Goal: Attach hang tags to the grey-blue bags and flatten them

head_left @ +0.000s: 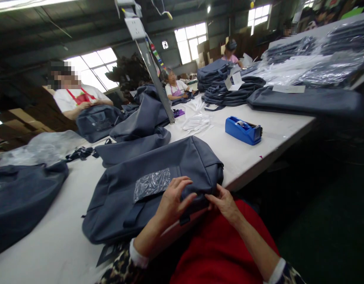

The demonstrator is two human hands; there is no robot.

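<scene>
A dark blue-grey duffel bag lies on its side along the near table edge. A clear plastic-covered patch shows on its upper face, with a strap beneath it. My left hand is over the bag's front part, fingers and thumb spread apart, holding nothing. At the bag's right end, my right hand has thumb and fingers closed on the lower corner edge. Its fingertips are partly hidden behind the fabric.
A blue tape dispenser stands right of the bag on the white table. More bags lie at left and behind, near a metal post. Stacked bags stand farther back. A co-worker handles a bag across the table.
</scene>
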